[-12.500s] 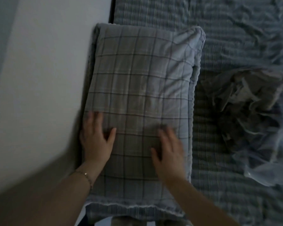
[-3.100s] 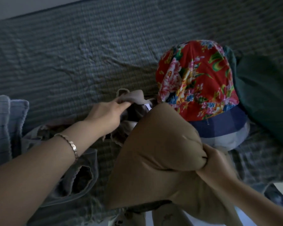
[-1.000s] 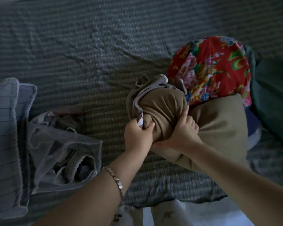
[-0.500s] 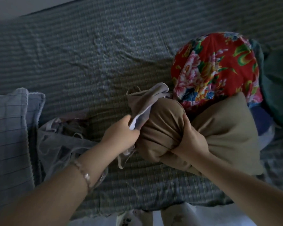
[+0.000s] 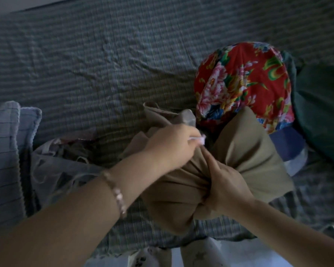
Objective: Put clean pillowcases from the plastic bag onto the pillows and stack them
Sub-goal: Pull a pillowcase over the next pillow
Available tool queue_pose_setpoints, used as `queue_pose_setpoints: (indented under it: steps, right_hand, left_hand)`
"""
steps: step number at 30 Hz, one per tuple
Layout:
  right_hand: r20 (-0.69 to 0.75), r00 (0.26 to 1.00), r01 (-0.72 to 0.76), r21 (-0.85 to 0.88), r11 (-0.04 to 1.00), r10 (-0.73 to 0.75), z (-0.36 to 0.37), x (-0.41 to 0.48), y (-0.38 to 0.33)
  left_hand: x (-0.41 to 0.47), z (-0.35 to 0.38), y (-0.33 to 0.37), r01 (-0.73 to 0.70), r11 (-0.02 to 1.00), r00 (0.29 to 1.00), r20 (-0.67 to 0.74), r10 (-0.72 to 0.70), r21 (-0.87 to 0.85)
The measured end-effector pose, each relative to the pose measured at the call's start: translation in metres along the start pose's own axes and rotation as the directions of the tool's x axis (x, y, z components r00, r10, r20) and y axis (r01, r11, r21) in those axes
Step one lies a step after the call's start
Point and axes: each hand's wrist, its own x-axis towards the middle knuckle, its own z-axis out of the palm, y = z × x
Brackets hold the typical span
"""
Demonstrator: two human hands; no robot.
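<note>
The tan pillow (image 5: 249, 151) lies on the bed (image 5: 85, 64) near its front edge, its far end against a red floral bundle (image 5: 241, 81). The right hand (image 5: 228, 185) is closed tight around the pillow's bunched middle, squeezing it narrow. The left hand (image 5: 172, 147) has its fingers curled on the mouth of the pillowcase (image 5: 158, 116), with a small white tag (image 5: 198, 140) showing at the fingertips. Case and pillow are close in colour, and in this dim light it cannot be told how much of the pillow is inside. Risks, as judgement:

- 1: The case is held by 1 hand at 1 point only, so the mouth may fold shut or twist as it is drawn on, jamming the filling at the opening.
- 2: If the right hand lets go early, the compressed end is likely to spring wide and push the fabric back off.
- 3: Pulling hard against a bunched load could strain the seam near the tag.
- 4: The pillow sits close to the bed's front edge, and a strong tug toward the person may drag it over.
- 5: The plastic bag (image 5: 52, 170), just beside the left forearm and with more fabric in it, could be snagged or swept by the arm.

The plaid pillow (image 5: 4, 151) at far left lies well apart from the work.
</note>
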Motion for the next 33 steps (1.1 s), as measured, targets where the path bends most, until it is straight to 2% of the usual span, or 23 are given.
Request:
queue_pose_setpoints:
  steps: [3, 4, 6, 8, 9, 12, 13, 14, 16, 18, 19, 21, 22, 23, 27, 29, 30, 31, 32, 33]
  right_hand:
    - [0.059, 0.980, -0.192, 0.088, 0.977, 0.188, -0.006, 0.014, -0.002]
    - [0.098, 0.961, -0.267, 0.091, 0.959, 0.258, -0.009, 0.019, -0.004]
    - [0.081, 0.923, -0.385, 0.145, 0.911, 0.377, -0.014, 0.026, -0.006]
    - [-0.004, 0.889, -0.444, 0.236, 0.864, 0.458, -0.015, 0.032, -0.004]
    - [-0.030, 0.872, -0.466, 0.253, 0.848, 0.488, -0.014, 0.034, -0.003]
    - [-0.036, 0.833, -0.519, 0.297, 0.802, 0.552, -0.019, 0.043, -0.005]
    - [-0.040, 0.825, -0.526, 0.309, 0.792, 0.563, -0.020, 0.046, -0.004]
    - [-0.040, 0.820, -0.530, 0.324, 0.783, 0.571, -0.022, 0.048, -0.004]
    - [-0.035, 0.814, -0.538, 0.333, 0.775, 0.580, -0.024, 0.049, -0.003]
    - [-0.013, 0.807, -0.556, 0.316, 0.768, 0.590, -0.024, 0.049, -0.004]
    - [-0.001, 0.801, -0.569, 0.313, 0.761, 0.599, -0.024, 0.049, -0.005]
    - [0.014, 0.780, -0.598, 0.312, 0.738, 0.626, -0.023, 0.050, -0.005]
    - [0.020, 0.767, -0.614, 0.311, 0.726, 0.641, -0.022, 0.052, -0.004]
    - [0.026, 0.752, -0.633, 0.311, 0.709, 0.659, -0.021, 0.054, -0.004]
    - [0.061, 0.668, -0.690, 0.425, 0.587, 0.742, -0.014, 0.069, -0.001]
    - [0.086, 0.611, -0.700, 0.523, 0.487, 0.787, -0.015, 0.082, 0.001]
    - [0.098, 0.594, -0.703, 0.546, 0.456, 0.798, -0.013, 0.088, 0.004]
    - [0.125, 0.589, -0.717, 0.537, 0.445, 0.799, -0.010, 0.093, 0.005]
    - [0.150, 0.594, -0.734, 0.505, 0.455, 0.790, -0.005, 0.097, 0.003]
    - [0.171, 0.611, -0.741, 0.469, 0.481, 0.773, 0.003, 0.100, -0.002]
  left_hand:
    - [-0.041, 0.016, 0.001, -0.124, 0.988, 0.990, 0.054, 0.129, -0.095]
    - [-0.052, 0.023, -0.007, -0.138, 0.989, 0.990, 0.021, 0.140, -0.051]
    - [-0.061, 0.031, -0.035, -0.184, 0.980, 0.961, -0.195, 0.196, 0.076]
    - [-0.058, 0.033, -0.061, -0.225, 0.960, 0.862, -0.426, 0.275, 0.164]
    - [-0.054, 0.031, -0.070, -0.241, 0.944, 0.812, -0.486, 0.323, 0.224]
    - [-0.036, 0.026, -0.086, -0.306, 0.853, 0.677, -0.534, 0.507, 0.422]
    - [-0.032, 0.023, -0.092, -0.311, 0.829, 0.655, -0.528, 0.541, 0.464]
    - [-0.029, 0.019, -0.099, -0.292, 0.816, 0.659, -0.513, 0.550, 0.499]
    - [-0.027, 0.014, -0.114, -0.166, 0.834, 0.740, -0.492, 0.457, 0.525]
    - [-0.025, 0.007, -0.125, 0.064, 0.885, 0.855, -0.483, 0.189, 0.461]
    - [-0.023, 0.003, -0.127, 0.200, 0.887, 0.873, -0.487, 0.032, 0.417]
    - [-0.019, 0.003, -0.129, 0.434, 0.829, 0.854, -0.456, -0.253, 0.352]
    - [-0.020, 0.005, -0.126, 0.491, 0.805, 0.845, -0.408, -0.347, 0.333]
    - [-0.025, 0.010, -0.119, 0.499, 0.803, 0.852, -0.354, -0.386, 0.326]
    - [-0.053, 0.042, -0.072, 0.349, 0.912, 0.930, -0.199, -0.308, 0.215]
    - [-0.065, 0.052, -0.046, 0.185, 0.948, 0.974, -0.178, -0.142, 0.258]
    - [-0.068, 0.056, -0.042, 0.084, 0.962, 0.976, -0.216, -0.027, 0.259]
    - [-0.070, 0.060, -0.043, 0.050, 0.976, 0.970, -0.244, 0.003, 0.211]
    - [-0.067, 0.063, -0.047, 0.075, 0.992, 0.968, -0.247, -0.047, 0.105]
    - [-0.059, 0.066, -0.054, 0.177, 0.984, 0.956, -0.243, -0.166, 0.023]
